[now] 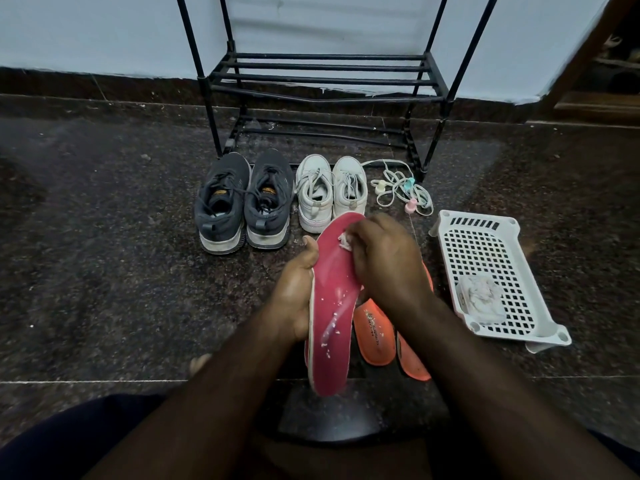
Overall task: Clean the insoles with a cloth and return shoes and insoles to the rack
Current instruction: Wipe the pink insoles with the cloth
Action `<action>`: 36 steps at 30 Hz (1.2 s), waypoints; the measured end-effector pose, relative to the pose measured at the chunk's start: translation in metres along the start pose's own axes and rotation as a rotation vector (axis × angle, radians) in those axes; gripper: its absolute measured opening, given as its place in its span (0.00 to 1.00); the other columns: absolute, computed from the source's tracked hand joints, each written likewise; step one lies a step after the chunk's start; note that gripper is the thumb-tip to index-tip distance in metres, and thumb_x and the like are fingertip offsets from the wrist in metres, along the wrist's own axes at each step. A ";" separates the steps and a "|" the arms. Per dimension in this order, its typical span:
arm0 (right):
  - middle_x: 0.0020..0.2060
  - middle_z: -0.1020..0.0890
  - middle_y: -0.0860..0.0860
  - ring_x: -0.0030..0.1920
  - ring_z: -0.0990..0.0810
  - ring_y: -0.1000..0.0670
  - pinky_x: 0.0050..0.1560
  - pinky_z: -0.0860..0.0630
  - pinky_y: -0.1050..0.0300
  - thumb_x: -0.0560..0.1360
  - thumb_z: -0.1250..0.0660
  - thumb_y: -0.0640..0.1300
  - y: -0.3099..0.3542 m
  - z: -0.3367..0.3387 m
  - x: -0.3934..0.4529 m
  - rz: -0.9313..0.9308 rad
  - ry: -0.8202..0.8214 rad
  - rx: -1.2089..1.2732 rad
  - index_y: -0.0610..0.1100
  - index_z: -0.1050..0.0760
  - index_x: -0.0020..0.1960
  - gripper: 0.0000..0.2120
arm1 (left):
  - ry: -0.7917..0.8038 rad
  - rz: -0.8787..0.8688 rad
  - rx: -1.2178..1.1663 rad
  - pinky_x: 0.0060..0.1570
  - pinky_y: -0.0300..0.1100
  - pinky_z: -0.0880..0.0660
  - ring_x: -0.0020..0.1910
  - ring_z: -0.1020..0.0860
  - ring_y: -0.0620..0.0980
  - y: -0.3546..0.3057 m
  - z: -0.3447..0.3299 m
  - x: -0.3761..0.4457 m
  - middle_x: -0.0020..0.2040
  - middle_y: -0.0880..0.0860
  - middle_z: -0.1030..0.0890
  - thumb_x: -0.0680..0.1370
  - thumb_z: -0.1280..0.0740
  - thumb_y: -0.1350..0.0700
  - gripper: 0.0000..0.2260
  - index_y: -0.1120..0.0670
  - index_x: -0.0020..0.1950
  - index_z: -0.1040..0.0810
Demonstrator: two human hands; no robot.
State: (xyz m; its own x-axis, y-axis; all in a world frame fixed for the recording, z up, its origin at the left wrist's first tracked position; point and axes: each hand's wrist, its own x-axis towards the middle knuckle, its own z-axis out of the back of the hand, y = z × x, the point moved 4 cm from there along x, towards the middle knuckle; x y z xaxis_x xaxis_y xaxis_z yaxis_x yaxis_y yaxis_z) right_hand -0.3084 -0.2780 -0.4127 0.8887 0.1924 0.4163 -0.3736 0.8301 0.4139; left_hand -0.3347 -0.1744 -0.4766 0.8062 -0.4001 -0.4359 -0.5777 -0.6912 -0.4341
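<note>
Left hand grips insole; right hand presses cloth.

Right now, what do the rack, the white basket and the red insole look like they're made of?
Rack: thin black tubes, likely painted metal, with plastic-looking joints. Basket: moulded white plastic, matte, with a grid of holes. Insole: probably foam under a red fabric face, with a pale edge.

We see a white perforated plastic basket lying on the dark speckled stone floor at the right, with a small clear packet of white material resting in it. Just beyond the basket we find a tangle of pale cord with pastel clips. A pale blue wall rises behind.
</note>
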 end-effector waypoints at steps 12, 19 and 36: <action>0.39 0.19 0.47 0.42 0.22 0.45 0.45 0.30 0.55 0.72 0.32 0.36 -0.012 0.007 0.003 -0.016 -0.014 0.045 0.42 0.21 0.44 0.04 | -0.050 0.055 0.060 0.43 0.54 0.17 0.46 0.15 0.56 0.005 0.008 0.004 0.50 0.59 0.15 0.81 0.48 0.34 0.32 0.59 0.61 0.21; 0.39 0.19 0.47 0.43 0.22 0.43 0.45 0.30 0.50 0.70 0.32 0.36 0.005 -0.007 -0.007 0.102 0.098 0.047 0.42 0.22 0.42 0.03 | 0.002 0.067 0.093 0.46 0.50 0.19 0.42 0.15 0.55 0.008 0.003 0.006 0.43 0.59 0.14 0.82 0.51 0.36 0.35 0.59 0.44 0.13; 0.44 0.17 0.54 0.44 0.19 0.54 0.48 0.21 0.52 0.71 0.26 0.41 -0.020 0.011 0.000 -0.169 0.037 0.336 0.47 0.17 0.46 0.05 | -0.021 0.027 0.108 0.47 0.54 0.20 0.51 0.17 0.58 -0.002 0.009 0.001 0.54 0.60 0.16 0.73 0.40 0.34 0.31 0.58 0.62 0.20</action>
State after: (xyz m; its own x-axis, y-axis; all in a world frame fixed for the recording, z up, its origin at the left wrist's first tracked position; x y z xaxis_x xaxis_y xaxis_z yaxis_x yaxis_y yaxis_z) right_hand -0.3040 -0.3000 -0.4118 0.9518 0.0914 0.2927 -0.2821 0.6348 0.7194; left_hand -0.3344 -0.1681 -0.4832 0.7879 -0.4041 -0.4647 -0.6106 -0.6111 -0.5037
